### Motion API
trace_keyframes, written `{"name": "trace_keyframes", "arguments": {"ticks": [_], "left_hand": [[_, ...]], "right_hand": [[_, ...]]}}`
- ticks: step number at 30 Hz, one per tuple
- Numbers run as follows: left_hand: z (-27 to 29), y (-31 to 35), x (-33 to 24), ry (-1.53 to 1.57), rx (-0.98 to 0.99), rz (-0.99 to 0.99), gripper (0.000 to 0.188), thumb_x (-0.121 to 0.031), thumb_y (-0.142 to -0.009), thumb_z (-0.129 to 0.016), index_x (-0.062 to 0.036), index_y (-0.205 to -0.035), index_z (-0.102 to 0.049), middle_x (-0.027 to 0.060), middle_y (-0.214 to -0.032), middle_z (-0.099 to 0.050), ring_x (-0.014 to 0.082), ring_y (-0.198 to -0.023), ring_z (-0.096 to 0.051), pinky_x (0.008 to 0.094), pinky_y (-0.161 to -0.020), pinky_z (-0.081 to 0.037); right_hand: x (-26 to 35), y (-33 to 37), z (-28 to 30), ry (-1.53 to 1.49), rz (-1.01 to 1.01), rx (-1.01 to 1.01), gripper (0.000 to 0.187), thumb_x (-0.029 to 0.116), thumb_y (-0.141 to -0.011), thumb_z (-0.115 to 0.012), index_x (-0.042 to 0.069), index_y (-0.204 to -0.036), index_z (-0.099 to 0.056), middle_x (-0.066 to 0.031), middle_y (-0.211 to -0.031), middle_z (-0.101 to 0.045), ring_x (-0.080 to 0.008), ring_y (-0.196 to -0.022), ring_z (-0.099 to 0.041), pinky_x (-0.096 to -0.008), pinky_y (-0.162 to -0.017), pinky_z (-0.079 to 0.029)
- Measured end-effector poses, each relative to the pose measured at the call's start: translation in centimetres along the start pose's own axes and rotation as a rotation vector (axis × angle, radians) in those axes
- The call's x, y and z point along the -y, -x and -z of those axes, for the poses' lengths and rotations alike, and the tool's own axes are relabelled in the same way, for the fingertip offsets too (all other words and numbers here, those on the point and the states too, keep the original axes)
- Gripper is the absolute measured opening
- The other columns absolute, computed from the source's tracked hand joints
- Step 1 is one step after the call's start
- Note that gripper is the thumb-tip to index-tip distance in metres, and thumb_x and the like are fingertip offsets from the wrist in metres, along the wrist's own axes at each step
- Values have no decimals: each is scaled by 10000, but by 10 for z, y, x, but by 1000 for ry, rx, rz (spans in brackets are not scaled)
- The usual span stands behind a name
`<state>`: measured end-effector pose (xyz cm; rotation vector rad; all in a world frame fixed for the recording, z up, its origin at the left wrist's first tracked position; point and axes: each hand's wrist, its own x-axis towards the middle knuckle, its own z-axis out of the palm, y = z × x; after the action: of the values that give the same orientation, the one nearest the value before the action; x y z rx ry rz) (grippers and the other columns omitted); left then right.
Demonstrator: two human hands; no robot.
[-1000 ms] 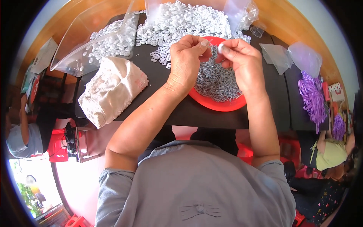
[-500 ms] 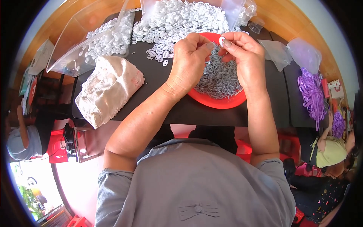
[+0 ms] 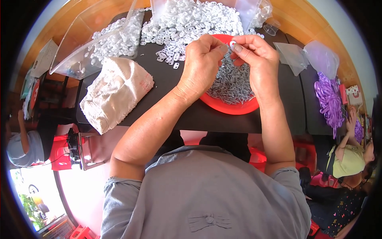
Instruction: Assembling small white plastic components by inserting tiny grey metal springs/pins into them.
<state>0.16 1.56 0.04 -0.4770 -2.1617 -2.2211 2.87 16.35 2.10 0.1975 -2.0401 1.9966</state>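
Observation:
Over a red bowl point(image 3: 227, 108) heaped with small grey screws point(image 3: 232, 85), both my hands are raised close to each other. Between its thumb and forefinger my right hand point(image 3: 260, 59) pinches a small white plastic piece point(image 3: 232, 45). My left hand point(image 3: 201, 63) is closed in a pinch, thumb against forefinger; whatever it may hold is too small or hidden to name. Beyond my left hand lies a large pile of white oval plastic pieces with holes point(image 3: 191, 20), some strewn loose toward me.
At the left, a clear plastic bin point(image 3: 67, 65) lies tipped with more white pieces. Nearer me rests a crumpled off-white cloth point(image 3: 115, 93). To the right are clear plastic bags point(image 3: 321, 57) and a purple ribbon bundle point(image 3: 329, 97). Co-workers sit at both sides point(image 3: 348, 161) point(image 3: 26, 147).
My hands keep nearly the same pose over the bowl, the white piece still in my right hand. At the right, a co-worker's hands have risen.

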Motion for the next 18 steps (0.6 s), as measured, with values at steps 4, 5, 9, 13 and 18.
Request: {"name": "trace_keyframes", "arguments": {"ticks": [4,5,9,13,18], "left_hand": [[-1,0,0,105,23,15,159,-133,-919,-614,25,-898,-615,44,-723,-607,104,-646,-583,238,-578,-479],[0,0,-1,182,39,43,158,-131,-920,-617,27,-904,-617,46,-727,-611,107,-649,-587,240,-578,-484],[-1,-1,-8,249,78,34,141,-101,-894,-656,32,-921,-620,64,-756,-636,120,-667,-608,248,-591,-505],[-3,3,-15,352,140,-24,182,9,-813,-717,38,-970,-631,85,-801,-669,129,-702,-641,239,-595,-518],[-2,5,-15,358,200,-98,251,87,-772,-721,47,-1003,-632,95,-817,-683,132,-718,-668,223,-593,-522]], "right_hand": [[-2,2,-5,-4,14,18,132,33,-889,-626,-15,-1008,-656,-53,-870,-667,-121,-754,-626,-234,-657,-479],[-2,1,-3,-4,15,17,132,33,-889,-626,-15,-1008,-656,-53,-870,-667,-121,-754,-626,-234,-657,-479],[-3,-8,13,-138,-79,80,141,53,-902,-609,-27,-1013,-649,-61,-897,-674,-125,-756,-621,-247,-647,-482],[2,-11,26,-172,-145,173,149,84,-913,-597,-22,-1009,-642,-67,-904,-674,-130,-755,-614,-258,-641,-485],[11,-9,31,-193,-215,293,161,134,-902,-630,-12,-967,-652,-54,-843,-662,-123,-716,-617,-243,-598,-484]]}}
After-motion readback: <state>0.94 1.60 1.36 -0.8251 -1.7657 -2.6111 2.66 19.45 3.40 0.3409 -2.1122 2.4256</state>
